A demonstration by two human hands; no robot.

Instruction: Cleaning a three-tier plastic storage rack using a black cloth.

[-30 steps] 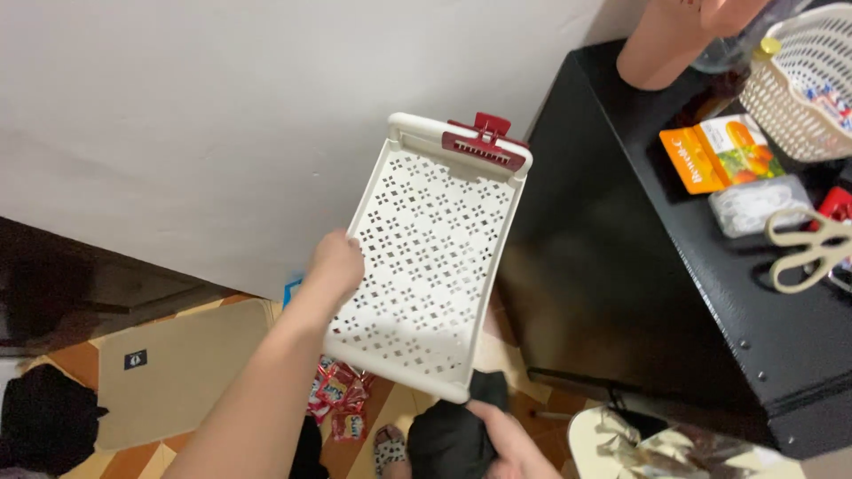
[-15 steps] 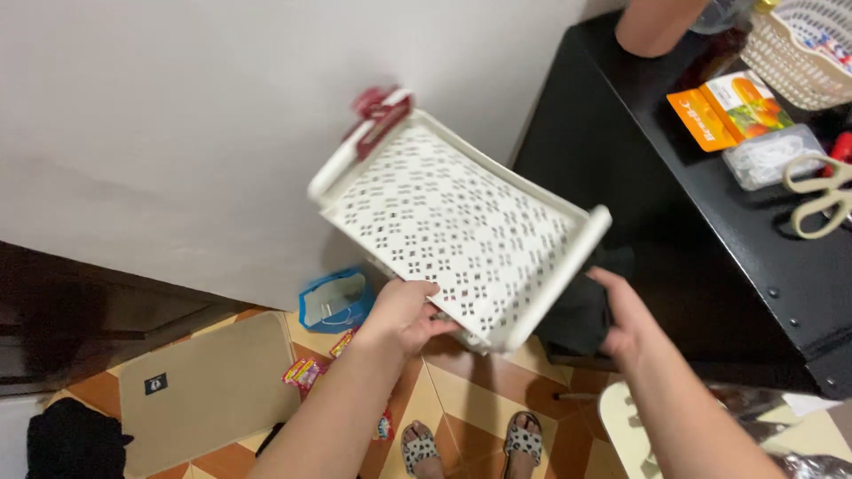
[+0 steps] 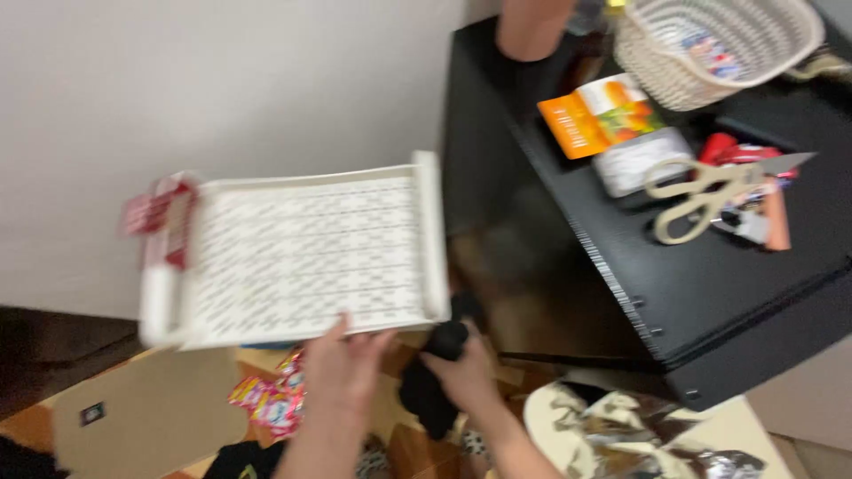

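Left hand (image 3: 342,372) is gripping the near long edge of a white perforated tray (image 3: 297,253), thumb up on the rim, fingers under it and out of sight. Tray is being held in the air, roughly level, in front of a pale wall (image 3: 222,80), its long side running left to right; picture is blurred, so the hole pattern is reading only as streaks. Red clip (image 3: 160,217) is sitting on the tray's left end. Right hand (image 3: 457,368) is closing around a black cloth (image 3: 430,390) just below the tray's right near corner; the cloth is hanging down from the fist. Black cabinet (image 3: 621,266) is standing just right of the tray. Lying on its top: beige-handled scissors (image 3: 710,191), an orange packet (image 3: 599,115) touching a small clear tub (image 3: 635,160), red items (image 3: 732,151) beside the scissors, and a white woven basket (image 3: 719,44) at the far edge. Below the hands, bright red and pink packets (image 3: 271,404) are lying on the floor near a flat piece of cardboard (image 3: 142,417).
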